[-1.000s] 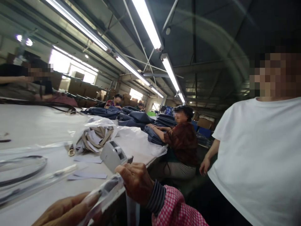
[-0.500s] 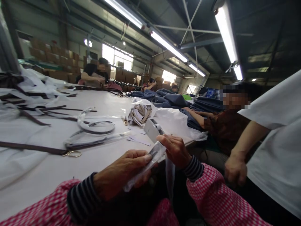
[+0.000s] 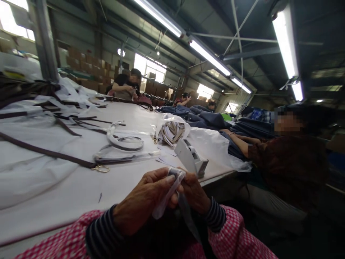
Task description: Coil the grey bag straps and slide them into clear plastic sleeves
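Between my two hands, a belt in a clear plastic sleeve [image 3: 175, 173] is folded or bent at its end, and a length of it hangs below the table edge. My left hand [image 3: 142, 196] pinches it from the left with thumb and fingers. From the right, my right hand [image 3: 194, 190] is closed on the same end, its fingertips partly hidden. Just beyond stands a tape dispenser [image 3: 187, 155] at the table's edge. A coiled, plastic-wrapped belt [image 3: 130, 144] lies farther left, and a brown belt [image 3: 54, 153] with a gold-coloured ring is stretched across the table.
A clear bag of paper-like strips [image 3: 172, 133] sits behind the dispenser, with loose paper slips [image 3: 165, 161] nearby. Brown straps and plastic cover the table's left. At the right, a co-worker [image 3: 285, 158] leans over dark blue fabric [image 3: 205, 117]. More people sit farther back.
My right hand has come down from beside the dispenser and met my left at the sleeved end. The view has swung left, and the white-sleeved person at the right is out of sight.
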Demonstrator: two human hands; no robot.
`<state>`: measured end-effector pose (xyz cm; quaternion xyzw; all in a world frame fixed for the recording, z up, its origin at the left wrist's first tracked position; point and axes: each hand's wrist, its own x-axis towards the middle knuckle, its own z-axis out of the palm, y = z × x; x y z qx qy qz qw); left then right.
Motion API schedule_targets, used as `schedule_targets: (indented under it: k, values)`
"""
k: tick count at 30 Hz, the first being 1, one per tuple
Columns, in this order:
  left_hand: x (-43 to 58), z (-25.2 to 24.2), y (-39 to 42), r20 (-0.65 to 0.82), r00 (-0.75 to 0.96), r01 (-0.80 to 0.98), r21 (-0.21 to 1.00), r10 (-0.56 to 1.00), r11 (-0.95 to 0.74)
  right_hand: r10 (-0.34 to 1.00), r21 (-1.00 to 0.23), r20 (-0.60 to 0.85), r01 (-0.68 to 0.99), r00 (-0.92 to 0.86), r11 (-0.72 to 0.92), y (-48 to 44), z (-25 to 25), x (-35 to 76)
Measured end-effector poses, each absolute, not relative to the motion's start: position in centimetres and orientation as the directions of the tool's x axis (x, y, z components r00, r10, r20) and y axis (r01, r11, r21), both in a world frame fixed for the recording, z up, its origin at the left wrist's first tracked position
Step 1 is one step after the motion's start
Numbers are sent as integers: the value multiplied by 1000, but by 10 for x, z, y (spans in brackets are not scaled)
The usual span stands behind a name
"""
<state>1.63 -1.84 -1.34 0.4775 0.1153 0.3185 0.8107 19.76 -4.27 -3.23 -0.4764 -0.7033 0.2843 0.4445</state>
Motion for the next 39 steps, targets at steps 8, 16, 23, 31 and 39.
schedule_targets:
  k: [8,16,23,31,39]
  values:
    - [-3,-12,-26,122,568,-488,846,814,214,973,-979,109,146,-205,141,-63,-46,142]
    - [-3,-35,-3,515,158,-232,849,842,-475,941,-996,-86,49,-329,-74,-81,-66,122]
    - [-40,-45,11,622,678,21,516,392,-856,943,-972,-143,221,-299,-78,-83,-12,161]
    - [-31,-27,-3,389,698,108,772,601,-626,964,-904,-3,413,-268,112,-47,34,217]
    - [5,-2,-2,67,761,29,990,645,-136,894,-739,358,504,-268,447,-24,16,226]
